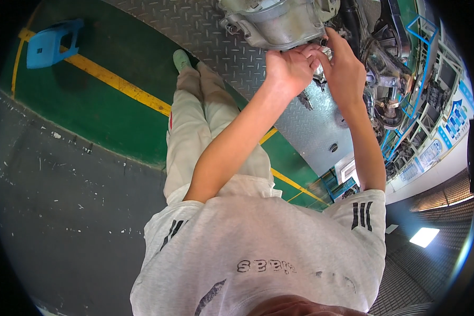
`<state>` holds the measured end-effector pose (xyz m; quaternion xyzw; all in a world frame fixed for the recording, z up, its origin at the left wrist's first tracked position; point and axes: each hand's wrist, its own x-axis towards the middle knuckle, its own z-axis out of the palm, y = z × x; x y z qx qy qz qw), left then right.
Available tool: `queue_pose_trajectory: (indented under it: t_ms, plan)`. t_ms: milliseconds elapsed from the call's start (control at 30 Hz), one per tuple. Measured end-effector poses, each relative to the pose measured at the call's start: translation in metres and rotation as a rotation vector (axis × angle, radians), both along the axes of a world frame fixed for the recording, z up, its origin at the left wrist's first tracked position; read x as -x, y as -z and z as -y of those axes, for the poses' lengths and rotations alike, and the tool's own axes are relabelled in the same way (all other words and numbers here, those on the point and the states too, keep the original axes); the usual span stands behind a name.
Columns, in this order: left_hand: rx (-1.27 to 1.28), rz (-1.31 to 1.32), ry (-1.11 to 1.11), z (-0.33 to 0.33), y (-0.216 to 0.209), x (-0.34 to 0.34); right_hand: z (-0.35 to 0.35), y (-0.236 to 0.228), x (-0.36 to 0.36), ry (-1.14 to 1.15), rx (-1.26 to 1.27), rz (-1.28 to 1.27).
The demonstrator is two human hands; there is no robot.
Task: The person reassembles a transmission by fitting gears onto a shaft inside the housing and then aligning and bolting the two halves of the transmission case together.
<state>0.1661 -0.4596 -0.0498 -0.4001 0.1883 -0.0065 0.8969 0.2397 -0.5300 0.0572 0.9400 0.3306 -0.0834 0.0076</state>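
Both hands are raised to the underside of a grey cast-metal housing (279,21), a gearbox-like casing that fills the upper middle of the head view. The left hand (287,71) is curled, knuckles toward the camera, its fingers closed against the lower edge of the housing. The right hand (345,68) sits just beside it, touching it at the fingertips, and its fingers pinch a small shiny metal part (325,53) right under the casing. What kind of part this is cannot be told, since the fingers hide most of it. So the grip of each hand is closed: the right on the small metal part, the left against the housing edge, and whether the left holds anything of its own is not visible.

To the right of the hands, dark mechanical parts (384,68), with hoses and brackets, crowd close to the right forearm. Beyond them stands a blue tubular frame (421,37), and there are wall display boards (453,121) at the far right.

Below the arms lies a steel checker-plate floor panel (205,37), with a round hole in it near the right elbow. The person's light trousers (205,121) and one green shoe (181,59) stand on it. A yellow line (116,81) crosses the green floor (89,110) to the left, and a blue plastic stool (50,45) stands well apart at the upper left. Dark grey concrete (63,210) covers the lower left.
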Motion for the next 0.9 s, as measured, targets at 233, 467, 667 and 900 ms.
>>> queue_pose_trajectory:
  t_ms: [233, 467, 667, 900]
  plan:
    - [-0.025, -0.093, 0.071, -0.004, -0.002, -0.005, -0.005, 0.001, -0.002, -0.019, 0.054, 0.027]
    - [-0.158, -0.154, 0.157, -0.014, -0.018, -0.006, -0.004, -0.001, 0.002, 0.074, 0.107, -0.047]
    - [-0.102, -0.21, 0.207, -0.018, -0.025, -0.007, -0.006, -0.003, -0.001, 0.075, 0.13, -0.079]
    - [-0.226, -0.211, 0.218, -0.014, -0.029, -0.019, -0.009, -0.006, -0.001, 0.099, 0.097, -0.105]
